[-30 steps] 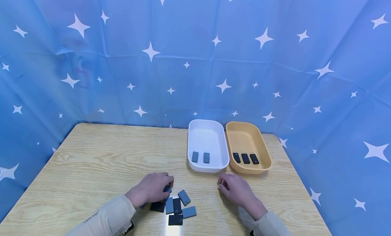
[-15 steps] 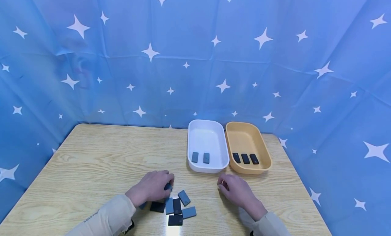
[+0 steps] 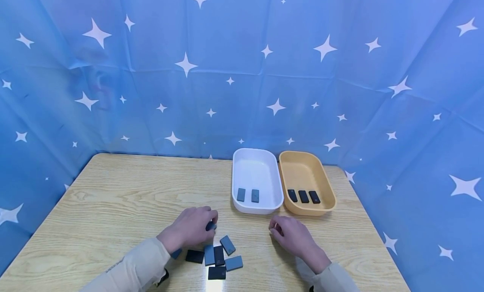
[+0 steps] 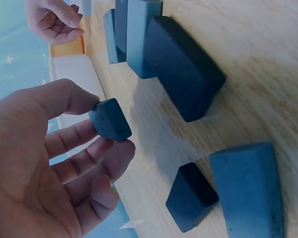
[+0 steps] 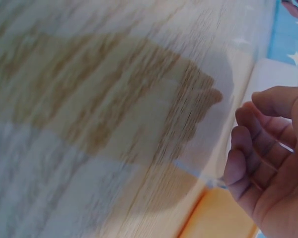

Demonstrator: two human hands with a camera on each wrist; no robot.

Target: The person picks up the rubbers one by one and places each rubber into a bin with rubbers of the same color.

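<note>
Between thumb and fingertips, my left hand (image 3: 190, 227) pinches a small blue-grey block (image 4: 111, 120), held above the wooden table. Below and beside that hand lie loose flat rectangular blocks: blue-grey ones such as a block (image 3: 233, 263) at the right of the group, and black ones such as a block (image 3: 217, 272) at its near side. Another blue-grey block (image 3: 175, 253) is partly hidden by the left wrist. My right hand (image 3: 293, 235) hangs with loosely curled fingers just in front of the tubs, holding nothing; the right wrist view shows its fingers (image 5: 242, 139) bent around air.
A white tub (image 3: 257, 209) with two blue-grey blocks stands at the back right of the table (image 3: 143, 187). Touching or close beside it, an orange tub (image 3: 330, 187) holds three black blocks. A blue star-patterned curtain (image 3: 227, 52) hangs behind the table.
My left hand has shifted slightly away from me and to the right, carrying the blue-grey block off from the group. The right hand has stayed in place.
</note>
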